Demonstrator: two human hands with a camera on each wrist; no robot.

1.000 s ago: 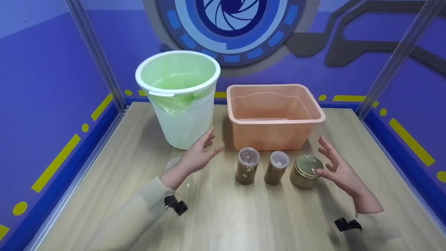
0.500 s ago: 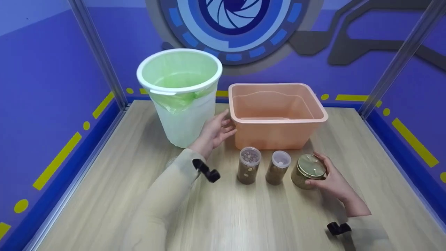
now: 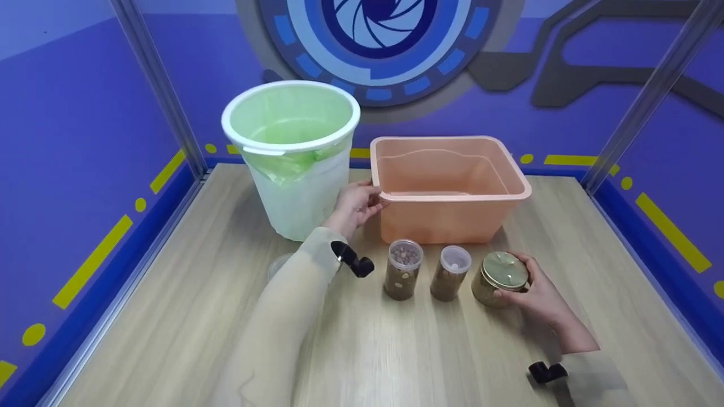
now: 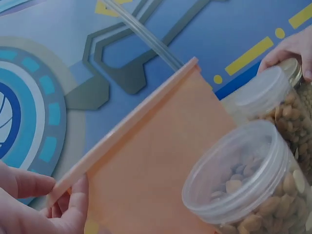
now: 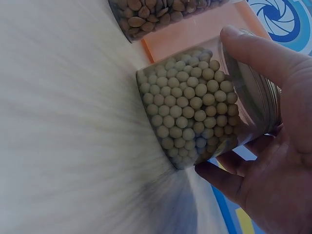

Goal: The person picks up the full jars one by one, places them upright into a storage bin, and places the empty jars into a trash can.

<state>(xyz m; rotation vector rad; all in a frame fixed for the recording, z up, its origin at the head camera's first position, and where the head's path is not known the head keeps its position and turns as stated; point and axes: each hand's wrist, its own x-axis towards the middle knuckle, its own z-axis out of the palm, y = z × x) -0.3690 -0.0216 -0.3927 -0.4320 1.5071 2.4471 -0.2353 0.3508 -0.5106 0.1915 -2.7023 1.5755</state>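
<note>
My left hand (image 3: 355, 206) pinches the front left corner of the rim of a peach plastic bin (image 3: 447, 221); in the left wrist view, thumb and fingers (image 4: 77, 200) close around that rim. At the right, my right hand (image 3: 542, 297) grips a clear jar (image 5: 180, 105) with a gold lid (image 3: 505, 269). Small round pale balls like dried peas fill most of it. In the head view this jar appears to stand on the table. Left of it are a narrow clear-lidded jar (image 3: 447, 281) and another jar (image 3: 401, 278), both holding brown nuts or seeds.
A tall white bucket (image 3: 308, 195) with a green bag liner stands back left, close to my left hand. Partly under my left forearm lies a round transparent object (image 3: 278, 263). Blue walls with metal corner posts (image 3: 161, 85) enclose the wooden table (image 3: 384, 350).
My left hand has moved up and right from beside the bucket and taken hold of the bin's rim. My right hand has closed around the gold-lidded jar.
</note>
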